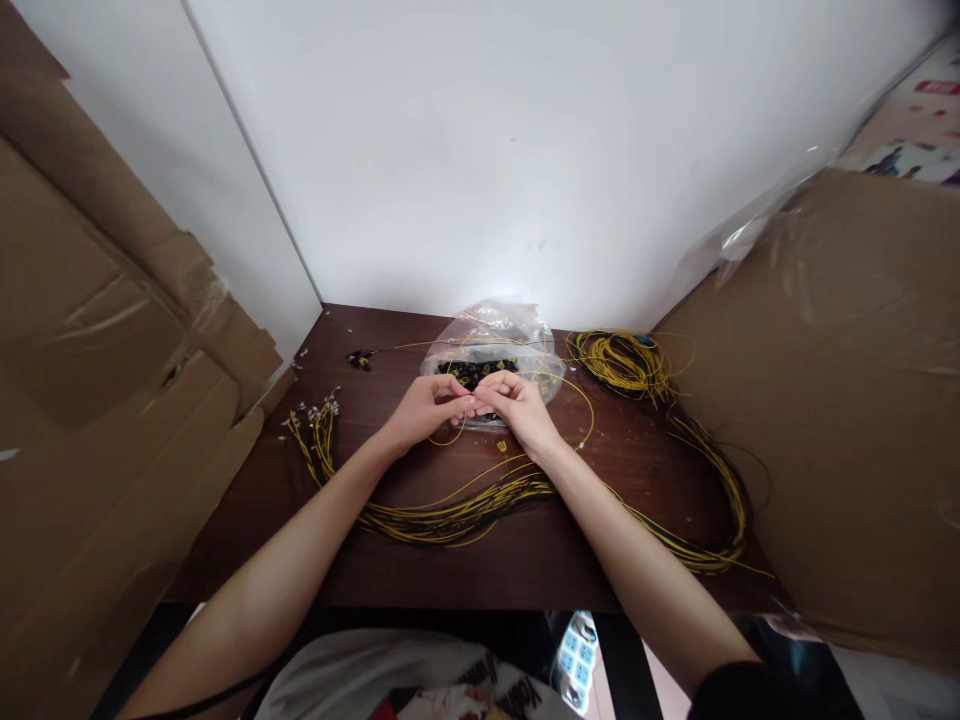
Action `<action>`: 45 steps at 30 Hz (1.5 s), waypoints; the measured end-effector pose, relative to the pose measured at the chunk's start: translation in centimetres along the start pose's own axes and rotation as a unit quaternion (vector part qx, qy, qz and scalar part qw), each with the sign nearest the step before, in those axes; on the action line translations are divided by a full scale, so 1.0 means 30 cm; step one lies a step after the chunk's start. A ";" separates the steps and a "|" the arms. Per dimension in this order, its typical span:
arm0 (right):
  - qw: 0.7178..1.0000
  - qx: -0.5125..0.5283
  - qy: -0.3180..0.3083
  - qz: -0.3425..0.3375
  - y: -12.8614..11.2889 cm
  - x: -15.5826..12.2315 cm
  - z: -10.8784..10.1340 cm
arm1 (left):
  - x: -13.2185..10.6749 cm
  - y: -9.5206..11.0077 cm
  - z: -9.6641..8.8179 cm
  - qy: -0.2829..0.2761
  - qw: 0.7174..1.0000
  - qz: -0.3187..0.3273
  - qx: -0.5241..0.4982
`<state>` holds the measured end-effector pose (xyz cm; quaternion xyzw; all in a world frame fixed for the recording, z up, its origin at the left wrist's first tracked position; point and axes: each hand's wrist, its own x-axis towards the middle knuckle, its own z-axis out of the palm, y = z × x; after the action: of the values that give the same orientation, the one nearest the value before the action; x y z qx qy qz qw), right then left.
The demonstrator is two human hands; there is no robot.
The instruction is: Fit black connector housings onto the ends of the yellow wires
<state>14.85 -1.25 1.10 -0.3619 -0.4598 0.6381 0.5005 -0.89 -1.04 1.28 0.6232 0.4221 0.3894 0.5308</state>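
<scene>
My left hand and my right hand meet fingertip to fingertip above the front of a clear plastic bag. Both are closed in a pinch. A thin yellow wire loops down from the left fingertips, while another stretch of yellow wire arcs out behind the right hand. What lies between the right fingertips is too small and covered to make out. Inside the bag are several small black pieces with yellow marks. Just below the hands, a small yellow piece rests on the table.
A long bundle of yellow and black wires crosses the brown table under my forearms, its white-tipped ends at left. A coiled bundle sits back right. Black connectors lie back left. Cardboard flanks both sides; a white wall stands behind.
</scene>
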 end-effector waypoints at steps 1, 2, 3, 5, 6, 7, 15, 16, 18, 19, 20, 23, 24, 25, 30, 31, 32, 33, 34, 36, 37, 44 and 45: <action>1.000 0.007 -0.001 0.000 0.002 0.001 -0.001 | 0.000 -0.002 0.000 0.001 1.000 -0.001 0.003; 1.000 0.013 -0.001 -0.001 0.004 0.002 -0.002 | 0.001 -0.004 -0.001 0.002 1.000 -0.003 0.005; 1.000 0.017 0.000 -0.003 0.007 0.004 -0.004 | 0.001 -0.005 -0.001 0.002 1.000 -0.004 0.007; 1.000 0.021 0.004 -0.008 0.011 0.006 -0.006 | 0.001 -0.007 -0.002 0.002 1.000 -0.003 0.011; 1.000 0.022 0.006 -0.011 0.014 0.008 -0.007 | 0.001 -0.007 -0.002 0.002 1.000 -0.002 0.013; 1.000 0.022 0.007 -0.012 0.016 0.009 -0.008 | 0.001 -0.007 -0.002 0.001 1.000 -0.001 0.015; 1.000 0.020 0.012 -0.006 0.007 0.007 -0.003 | 0.000 0.001 0.000 0.001 1.000 -0.002 0.009; 1.000 0.011 0.011 -0.006 0.005 0.005 -0.003 | 0.000 0.002 0.001 0.000 1.000 -0.002 0.007; 1.000 -0.009 0.007 -0.007 0.003 0.003 -0.003 | -0.001 0.005 0.001 0.000 1.000 -0.001 0.002; 1.000 -0.016 0.004 -0.006 0.003 0.002 -0.004 | -0.002 0.005 0.001 0.000 1.000 -0.001 0.000; 1.000 -0.020 0.001 -0.005 0.004 0.002 -0.005 | -0.003 0.006 0.001 0.000 1.000 -0.002 -0.001; 1.000 0.002 -0.004 -0.002 0.007 0.003 -0.008 | -0.004 0.007 0.001 0.000 1.000 -0.004 0.003; 1.000 0.015 -0.004 -0.001 0.008 0.004 -0.008 | -0.004 0.006 0.001 0.001 1.000 -0.005 0.006; 1.000 0.027 -0.003 0.000 0.008 0.004 -0.008 | -0.005 0.006 0.001 0.002 1.000 -0.005 0.008; 0.999 0.050 0.007 0.010 0.001 0.004 -0.003 | -0.004 0.003 0.001 0.001 1.000 -0.007 0.010; 0.999 0.049 0.009 0.010 0.000 0.004 -0.002 | -0.004 0.003 0.001 0.001 1.000 -0.007 0.010; 0.999 0.046 0.010 0.008 -0.001 0.003 -0.001 | -0.004 0.003 0.001 0.000 1.000 -0.007 0.009; 0.999 0.040 0.010 0.007 -0.002 0.003 -0.001 | -0.004 0.003 0.001 0.000 1.000 -0.007 0.008; 0.999 0.033 0.007 0.005 -0.001 0.002 -0.001 | -0.004 0.004 0.001 0.000 1.000 -0.007 0.007; 1.000 0.014 0.000 0.001 0.000 0.001 -0.002 | -0.003 0.006 0.001 0.002 1.000 -0.007 0.004; 1.000 0.004 -0.002 -0.001 0.001 0.001 -0.003 | -0.003 0.007 0.001 0.003 1.000 -0.006 0.004; 1.000 0.008 -0.006 0.006 0.004 0.003 -0.009 | -0.006 0.010 0.004 0.005 1.000 -0.013 -0.001; 1.000 0.018 -0.005 0.009 0.004 0.004 -0.009 | -0.006 0.010 0.004 0.005 1.000 -0.013 0.002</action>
<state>15.03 -1.10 0.90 -0.3543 -0.4473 0.6525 0.4987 -0.81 -1.25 1.55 0.6167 0.4340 0.3849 0.5321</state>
